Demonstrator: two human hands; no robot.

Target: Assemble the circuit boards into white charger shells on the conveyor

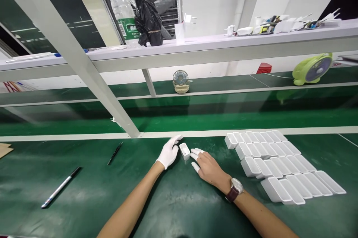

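Note:
A small white block with a dark slot in its face, like a phone charger [184, 151], stands on the green table between my hands. My left hand [169, 152], in a white glove, lies just left of it with the fingers stretched out. On the other side is my right hand [205, 163], bare but for white finger cots, its fingers spread and the tips close to the charger. Whether any fingertip touches the charger I cannot tell. Several white plastic housings [275, 184] lie in four slanted rows right of my right hand.
A black pen [115, 153] and a white marker [60, 188] lie at the left. One slanted post [109, 105] meets the table's far rail. Above runs a shelf [207, 46] bearing a plastic bottle [123, 10], a black bag [149, 18] and loose plugs. Beyond are a small fan [181, 81] and a green fan [313, 69].

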